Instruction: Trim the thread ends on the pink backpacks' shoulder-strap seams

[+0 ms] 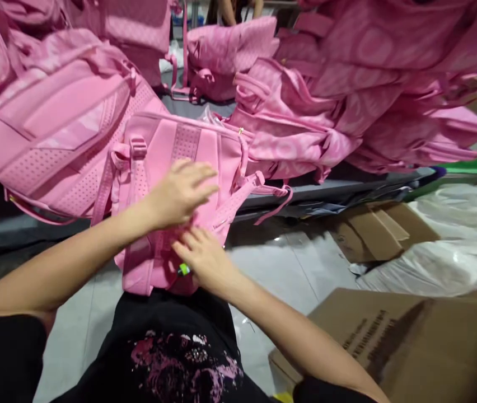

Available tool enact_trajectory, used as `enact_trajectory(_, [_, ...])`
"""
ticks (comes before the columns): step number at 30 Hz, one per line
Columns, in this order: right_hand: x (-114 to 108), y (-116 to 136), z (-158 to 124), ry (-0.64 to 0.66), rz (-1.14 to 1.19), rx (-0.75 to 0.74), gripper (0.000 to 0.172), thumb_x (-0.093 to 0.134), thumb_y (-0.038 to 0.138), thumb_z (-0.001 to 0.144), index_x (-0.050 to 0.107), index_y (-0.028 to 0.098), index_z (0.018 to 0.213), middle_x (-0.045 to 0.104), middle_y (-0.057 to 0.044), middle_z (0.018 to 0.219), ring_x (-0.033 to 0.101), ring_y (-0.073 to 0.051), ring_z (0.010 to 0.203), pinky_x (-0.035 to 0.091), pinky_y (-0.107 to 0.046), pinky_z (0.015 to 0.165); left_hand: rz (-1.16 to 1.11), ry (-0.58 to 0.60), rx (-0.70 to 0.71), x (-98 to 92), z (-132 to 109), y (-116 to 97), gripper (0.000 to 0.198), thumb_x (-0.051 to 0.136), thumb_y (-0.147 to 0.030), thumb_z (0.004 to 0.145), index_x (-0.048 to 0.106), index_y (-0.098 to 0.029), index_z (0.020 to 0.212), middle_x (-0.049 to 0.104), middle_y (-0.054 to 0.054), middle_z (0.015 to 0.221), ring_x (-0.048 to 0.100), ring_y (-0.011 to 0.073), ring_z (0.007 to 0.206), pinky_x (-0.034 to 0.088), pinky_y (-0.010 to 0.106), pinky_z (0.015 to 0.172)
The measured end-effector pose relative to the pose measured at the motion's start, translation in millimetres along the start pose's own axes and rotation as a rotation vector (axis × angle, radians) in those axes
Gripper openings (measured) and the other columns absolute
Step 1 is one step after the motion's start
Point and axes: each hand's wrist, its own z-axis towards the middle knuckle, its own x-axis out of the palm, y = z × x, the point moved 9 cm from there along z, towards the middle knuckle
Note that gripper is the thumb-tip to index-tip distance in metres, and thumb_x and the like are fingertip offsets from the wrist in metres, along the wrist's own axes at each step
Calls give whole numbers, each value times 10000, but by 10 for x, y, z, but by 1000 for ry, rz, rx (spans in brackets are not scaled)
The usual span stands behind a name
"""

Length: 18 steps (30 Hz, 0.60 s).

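While my left hand [182, 190] lies flat and released on the pink backpack [205, 148], my right hand [207, 258] rests lower on it. That grip clasps a green thing [183, 269].

A backpack [167, 162] hung over the desk [326, 193] edge, in front of the person. The left hand [179, 193] lay on its middle and the right hand [207, 257] at its lower end. Heaped backpacks [54, 129] lay left, right and behind. Cardboard boxes [410, 341] stood on the floor [289, 263] to the right.
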Motion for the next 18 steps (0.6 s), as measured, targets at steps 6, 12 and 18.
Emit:
enact_trajectory(6, [474,-998,-516,197,-76,737,326,516,189,954,613,41,1227,728,-230,984,735,-319,812,531,-383,664,92,317,241,758,621,-46,291,568,-357,986,709,-120,1079,693,134,1136,598,269,1130,338,459,1119])
enact_trajectory(12, [689,-1664,-507,-266,420,881,402,602,379,884,598,152,1215,729,-153,1103,700,-280,965,500,-329,746,27,416,329,892,806,-42,262,651,-399,932,735,-167,842,714,64,920,605,209,868,376,381,870])
enact_trajectory(18, [113,-1443,-698,-388,588,700,259,595,433,860,500,229,732,605,5,637,547,-161,602,388,-261,586,33,329,281,161,713,-47,365,541,-475,998,691,-182,841,647,29,836,567,181,802,352,366,813])
